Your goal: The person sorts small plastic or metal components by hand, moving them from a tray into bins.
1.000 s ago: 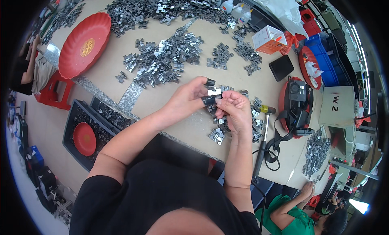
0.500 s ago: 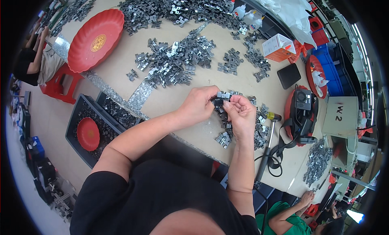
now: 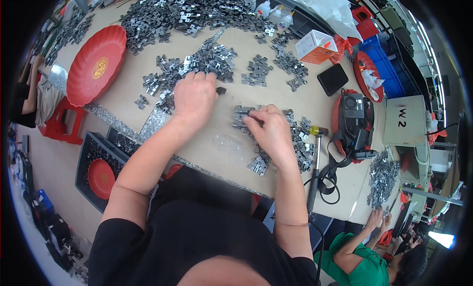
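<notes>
Moved apart since a moment ago: left hand (image 3: pixel 194 96) now out over the loose heap of metal clips (image 3: pixel 197 69), palm down, fingers curled into the pile, grip on any single clip impossible to tell; right hand (image 3: pixel 270 133) lowered onto the small stack of assembled clips (image 3: pixel 241 117) near the bench (image 3: pixel 217 148) front edge, fingers pinched together on its end. Earlier joined mid-air over the same spot, holding one clip between them. More finished clips (image 3: pixel 300 143) heaped just right of the right hand. Beside these, a hammer (image 3: pixel 315 160) with yellow-banded head, handle pointing toward the body. Farther left, a red tray (image 3: pixel 93 64) lying flat; a black phone (image 3: pixel 332 79) well beyond the right hand.
</notes>
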A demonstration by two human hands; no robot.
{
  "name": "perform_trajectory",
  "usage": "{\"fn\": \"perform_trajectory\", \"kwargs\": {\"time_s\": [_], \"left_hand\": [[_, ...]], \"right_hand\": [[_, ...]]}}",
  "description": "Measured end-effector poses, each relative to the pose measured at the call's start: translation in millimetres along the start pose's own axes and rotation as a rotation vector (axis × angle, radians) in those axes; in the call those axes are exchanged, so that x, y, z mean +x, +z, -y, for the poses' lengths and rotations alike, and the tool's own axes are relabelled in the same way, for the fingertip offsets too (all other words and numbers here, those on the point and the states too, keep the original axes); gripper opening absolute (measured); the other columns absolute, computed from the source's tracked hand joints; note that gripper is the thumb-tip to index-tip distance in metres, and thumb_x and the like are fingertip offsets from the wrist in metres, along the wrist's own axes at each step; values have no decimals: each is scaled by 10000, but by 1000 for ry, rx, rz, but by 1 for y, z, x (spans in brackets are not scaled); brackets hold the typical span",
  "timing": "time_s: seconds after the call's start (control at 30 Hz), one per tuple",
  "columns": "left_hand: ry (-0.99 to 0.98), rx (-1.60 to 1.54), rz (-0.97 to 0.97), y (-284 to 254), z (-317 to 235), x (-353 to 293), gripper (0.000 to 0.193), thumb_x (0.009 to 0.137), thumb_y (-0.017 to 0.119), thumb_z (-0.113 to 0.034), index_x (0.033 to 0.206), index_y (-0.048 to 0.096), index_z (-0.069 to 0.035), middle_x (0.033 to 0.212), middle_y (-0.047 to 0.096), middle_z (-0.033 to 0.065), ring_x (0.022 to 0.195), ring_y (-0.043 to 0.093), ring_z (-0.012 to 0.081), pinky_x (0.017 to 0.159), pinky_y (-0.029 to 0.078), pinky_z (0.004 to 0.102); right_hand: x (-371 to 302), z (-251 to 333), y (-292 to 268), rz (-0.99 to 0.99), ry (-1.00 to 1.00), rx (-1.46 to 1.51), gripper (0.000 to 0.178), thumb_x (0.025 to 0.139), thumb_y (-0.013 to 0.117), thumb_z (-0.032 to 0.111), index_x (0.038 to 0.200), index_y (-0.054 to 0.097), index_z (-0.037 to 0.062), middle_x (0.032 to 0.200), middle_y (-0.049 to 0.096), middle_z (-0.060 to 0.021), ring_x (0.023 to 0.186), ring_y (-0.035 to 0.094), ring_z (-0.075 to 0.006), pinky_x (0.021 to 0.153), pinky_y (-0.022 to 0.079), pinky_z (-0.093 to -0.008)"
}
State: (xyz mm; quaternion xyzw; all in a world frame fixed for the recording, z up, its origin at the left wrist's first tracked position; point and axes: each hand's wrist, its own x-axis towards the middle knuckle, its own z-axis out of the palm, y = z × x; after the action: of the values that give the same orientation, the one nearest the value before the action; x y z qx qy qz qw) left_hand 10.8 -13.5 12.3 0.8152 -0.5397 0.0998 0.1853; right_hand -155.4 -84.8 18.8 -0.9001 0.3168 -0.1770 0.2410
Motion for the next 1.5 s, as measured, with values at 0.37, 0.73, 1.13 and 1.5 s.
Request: {"fn": "perform_trajectory", "kwargs": {"time_s": [0.37, 0.73, 1.13, 1.5], "left_hand": [[21, 212, 144, 13, 2, 1, 98, 646, 513, -52, 724, 570, -34, 725, 566, 86, 714, 555, 214, 568, 467, 312], [-542, -1415, 336, -1, 3, 0, 137, 677, 557, -23, 811, 548, 8, 718, 593, 54, 531, 508, 120, 530, 441, 228], [-606, -1879, 453, 12, -30, -22, 119, 781, 479, -37, 830, 571, 21, 651, 544, 45, 561, 476, 91, 523, 389, 207], [-674, -1860, 363, 14, -31, -24, 116, 774, 506, -63, 780, 599, 6, 577, 513, 21, 521, 433, 78, 507, 342, 193]], "right_hand": [[86, -71, -25, -117, 552, -386, 531, 639, 653, 423, 814, 561, -70, 774, 583, -220, 772, 576, -327, 688, 443, -374], [49, -46, -36, -116, 330, 258, 261, 675, 647, 132, 804, 545, -71, 761, 596, -173, 669, 594, -237, 628, 466, -308], [-3, -11, 10, -68, 404, 1246, 210, 750, 577, 12, 927, 489, -57, 752, 584, -115, 646, 579, -137, 580, 496, -230], [-5, -9, 14, -94, 408, 1151, 228, 748, 587, 28, 930, 515, -91, 714, 591, -115, 575, 568, -124, 524, 489, -220]]}}
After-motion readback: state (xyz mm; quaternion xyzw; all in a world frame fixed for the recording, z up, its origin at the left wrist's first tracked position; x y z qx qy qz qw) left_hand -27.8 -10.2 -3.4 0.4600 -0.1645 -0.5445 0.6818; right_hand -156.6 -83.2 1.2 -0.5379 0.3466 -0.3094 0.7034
